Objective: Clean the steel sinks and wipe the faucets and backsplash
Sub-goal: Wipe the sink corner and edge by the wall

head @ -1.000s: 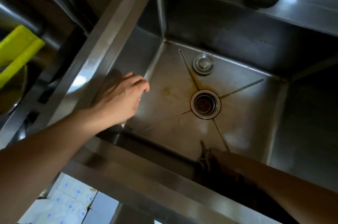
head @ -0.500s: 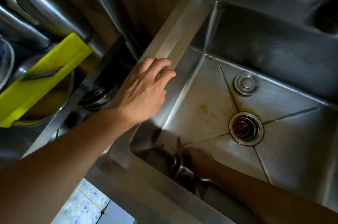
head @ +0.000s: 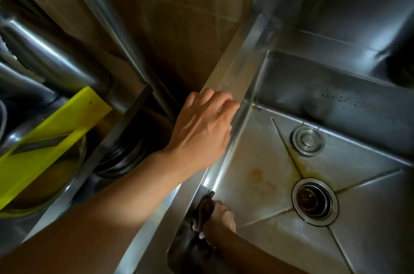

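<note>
Down at lower centre, the right hand (head: 220, 217) is clamped on a dark cloth (head: 197, 229), pressed into the steel sink (head: 369, 217) at its near-left corner. Mid-frame, the left hand (head: 201, 132) rests on the sink's left rim, fingers loosely curled, gripping nothing

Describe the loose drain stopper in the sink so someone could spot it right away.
Look into the steel sink and find the open drain in its floor. Beyond it, toward the back wall, lies the drain stopper: a closed, ringed metal disc, not a dark hole.
</note>
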The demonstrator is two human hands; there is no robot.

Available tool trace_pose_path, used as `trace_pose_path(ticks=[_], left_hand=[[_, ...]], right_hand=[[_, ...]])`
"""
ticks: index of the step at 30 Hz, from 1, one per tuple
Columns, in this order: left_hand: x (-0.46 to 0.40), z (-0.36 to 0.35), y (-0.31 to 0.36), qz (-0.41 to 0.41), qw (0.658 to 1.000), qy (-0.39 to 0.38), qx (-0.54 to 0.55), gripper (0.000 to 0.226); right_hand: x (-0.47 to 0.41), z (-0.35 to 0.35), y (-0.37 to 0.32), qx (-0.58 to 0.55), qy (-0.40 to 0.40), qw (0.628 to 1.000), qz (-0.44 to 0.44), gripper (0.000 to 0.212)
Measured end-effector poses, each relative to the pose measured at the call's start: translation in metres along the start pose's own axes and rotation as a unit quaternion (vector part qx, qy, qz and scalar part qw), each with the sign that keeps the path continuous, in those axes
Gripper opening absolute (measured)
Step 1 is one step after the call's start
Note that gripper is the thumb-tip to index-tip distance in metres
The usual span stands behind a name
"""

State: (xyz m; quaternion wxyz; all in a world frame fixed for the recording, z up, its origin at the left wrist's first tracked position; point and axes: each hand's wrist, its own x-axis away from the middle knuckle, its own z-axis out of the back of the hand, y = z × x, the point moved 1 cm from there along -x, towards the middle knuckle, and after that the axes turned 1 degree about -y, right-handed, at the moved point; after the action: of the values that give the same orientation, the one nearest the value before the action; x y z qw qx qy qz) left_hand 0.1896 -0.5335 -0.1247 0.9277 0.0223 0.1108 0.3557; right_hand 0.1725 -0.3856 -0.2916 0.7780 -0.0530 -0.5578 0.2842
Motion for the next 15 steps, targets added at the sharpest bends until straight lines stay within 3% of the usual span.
trace_pose_path(ticks=[8,15], left_hand=[[-0.037,-0.015,-0.004,0.003,1.0,0.009,-0.022,0.035],[-0.068,-0.018,-0.007,-0.005,0.999,0.028,-0.024,0.013]], right_hand=[[-0.049,0.058,-0.026,-0.062,0.145,0.987,0.014,0.023],[-0.101,0.111,-0.057,-0.117,0.26,0.956,0.07,0.025]])
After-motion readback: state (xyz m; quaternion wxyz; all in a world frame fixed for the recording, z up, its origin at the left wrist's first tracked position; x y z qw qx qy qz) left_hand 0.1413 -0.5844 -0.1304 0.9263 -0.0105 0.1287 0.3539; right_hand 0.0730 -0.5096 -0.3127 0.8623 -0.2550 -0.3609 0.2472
